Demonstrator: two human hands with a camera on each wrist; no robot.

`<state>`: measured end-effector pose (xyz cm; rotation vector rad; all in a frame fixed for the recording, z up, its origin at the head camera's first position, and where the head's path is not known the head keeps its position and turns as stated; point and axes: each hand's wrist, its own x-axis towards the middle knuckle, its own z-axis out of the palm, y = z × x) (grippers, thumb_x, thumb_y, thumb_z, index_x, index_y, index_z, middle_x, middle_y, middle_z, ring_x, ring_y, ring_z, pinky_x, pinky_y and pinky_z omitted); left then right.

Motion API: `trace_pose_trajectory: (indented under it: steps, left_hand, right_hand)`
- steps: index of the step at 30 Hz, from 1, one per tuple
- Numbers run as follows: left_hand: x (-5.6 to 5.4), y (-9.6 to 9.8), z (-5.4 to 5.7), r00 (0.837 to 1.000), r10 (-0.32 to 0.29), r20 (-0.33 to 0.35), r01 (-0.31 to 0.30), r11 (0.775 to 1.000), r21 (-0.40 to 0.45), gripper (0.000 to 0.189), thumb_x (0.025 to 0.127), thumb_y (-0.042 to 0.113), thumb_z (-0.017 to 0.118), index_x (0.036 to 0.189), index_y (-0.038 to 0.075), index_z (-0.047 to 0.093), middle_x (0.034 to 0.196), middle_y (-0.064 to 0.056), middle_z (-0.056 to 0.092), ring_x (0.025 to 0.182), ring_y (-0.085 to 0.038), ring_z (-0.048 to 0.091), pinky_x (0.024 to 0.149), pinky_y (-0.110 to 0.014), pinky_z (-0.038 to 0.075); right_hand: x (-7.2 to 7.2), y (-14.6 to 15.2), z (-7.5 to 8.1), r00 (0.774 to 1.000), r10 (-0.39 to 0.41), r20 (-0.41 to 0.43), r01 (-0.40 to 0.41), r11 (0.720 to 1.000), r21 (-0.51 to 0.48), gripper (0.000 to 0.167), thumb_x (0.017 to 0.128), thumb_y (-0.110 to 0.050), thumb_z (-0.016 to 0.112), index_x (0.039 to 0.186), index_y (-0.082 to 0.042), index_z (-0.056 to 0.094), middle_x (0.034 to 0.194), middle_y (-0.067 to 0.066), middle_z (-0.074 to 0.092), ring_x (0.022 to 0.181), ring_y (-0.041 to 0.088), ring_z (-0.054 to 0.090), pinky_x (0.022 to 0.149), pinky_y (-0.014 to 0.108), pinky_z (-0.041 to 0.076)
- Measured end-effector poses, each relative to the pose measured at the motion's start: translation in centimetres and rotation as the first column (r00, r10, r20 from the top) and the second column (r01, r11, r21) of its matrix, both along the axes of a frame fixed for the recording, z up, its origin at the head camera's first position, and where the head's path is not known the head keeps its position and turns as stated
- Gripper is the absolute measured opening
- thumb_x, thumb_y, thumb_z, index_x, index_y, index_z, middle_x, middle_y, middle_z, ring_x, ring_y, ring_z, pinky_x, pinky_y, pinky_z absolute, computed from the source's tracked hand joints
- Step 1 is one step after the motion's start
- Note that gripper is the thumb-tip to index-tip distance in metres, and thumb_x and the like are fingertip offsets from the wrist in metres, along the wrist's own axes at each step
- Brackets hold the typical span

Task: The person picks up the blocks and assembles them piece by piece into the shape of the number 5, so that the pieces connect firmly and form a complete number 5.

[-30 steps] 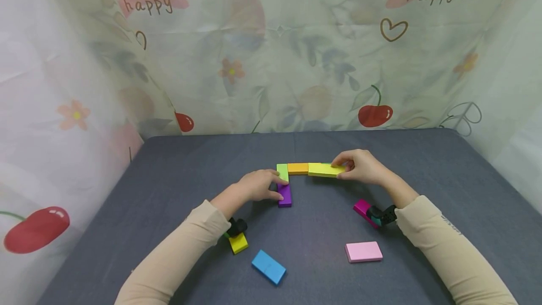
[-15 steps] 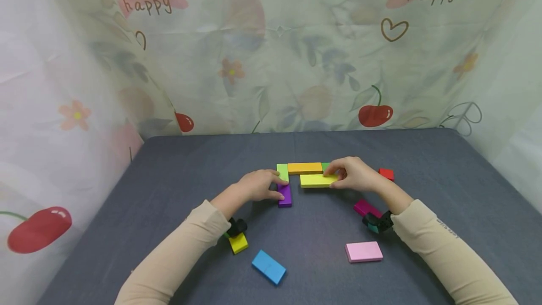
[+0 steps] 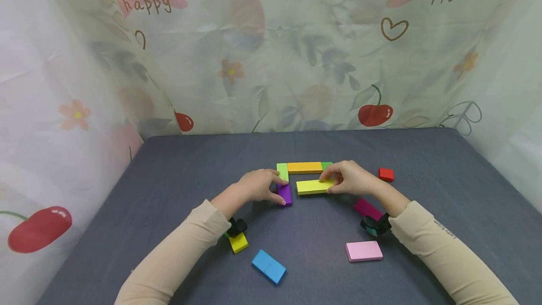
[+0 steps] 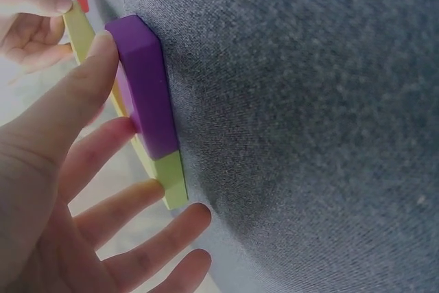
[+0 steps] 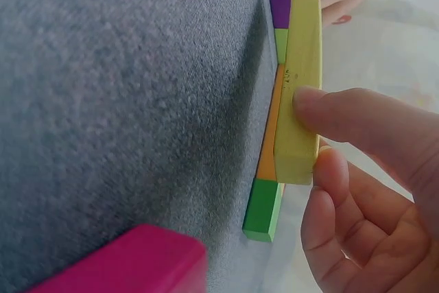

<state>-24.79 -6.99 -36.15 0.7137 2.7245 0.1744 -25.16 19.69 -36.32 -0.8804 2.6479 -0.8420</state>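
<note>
Long yellow block (image 3: 311,187), 1: near side of the orange block (image 3: 305,168), to the right of the purple block (image 3: 284,194), apart from both in the head view. Right hand (image 3: 351,178), 1: clamped on the yellow block at its right end, thumb on the near side, fingertips on the far side.

Left hand (image 3: 257,185), 1: thumb and fingers spread apart; thumb and index finger touch the purple block.

Joined blocks, 4: lime block (image 3: 282,171) at the far left corner, purple end to end with it on the near side, orange running right from lime, green block (image 3: 326,165) at orange's right end — its right part covered by the hand in the head view.

Loose blocks, 5: red block (image 3: 386,174), far right; magenta block (image 3: 366,208), partly hidden at the right wrist; pink block (image 3: 364,251), near right; blue block (image 3: 268,266), near, lying at a slant; small yellow block (image 3: 239,243), near left, beside the left sleeve.

Ground: dark grey cloth (image 3: 203,159); printed curtain (image 3: 279,60) at the far side.
</note>
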Motion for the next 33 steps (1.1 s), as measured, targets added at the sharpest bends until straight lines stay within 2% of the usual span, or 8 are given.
trace_pose_trajectory:
  steps: [19,33]
  left_hand:
    - [0.0,0.0,0.1,1.000,0.004,0.013,-0.004,1.000,0.008,0.059,0.078,0.049,0.070,0.132,0.030,0.054,0.146,-0.005,0.043,0.135,-0.026,0.040,0.107,-0.048,0.036]
    - [0.1,0.1,-0.1,1.000,0.001,0.017,-0.001,1.000,0.010,0.059,0.078,0.047,0.071,0.132,0.029,0.054,0.146,-0.006,0.043,0.135,-0.026,0.040,0.107,-0.047,0.037]
  right_hand:
    - [0.6,-0.7,-0.3,0.998,0.061,0.015,-0.061,0.998,-0.002,0.024,0.078,-0.009,0.073,0.101,-0.008,0.069,0.094,0.004,0.069,0.065,0.006,0.051,0.060,0.019,0.045]
    - [0.8,-1.1,-0.7,0.997,0.077,0.020,-0.076,0.997,-0.003,0.022,0.077,-0.009,0.073,0.099,-0.008,0.070,0.092,0.003,0.069,0.065,0.007,0.050,0.060,0.018,0.045]
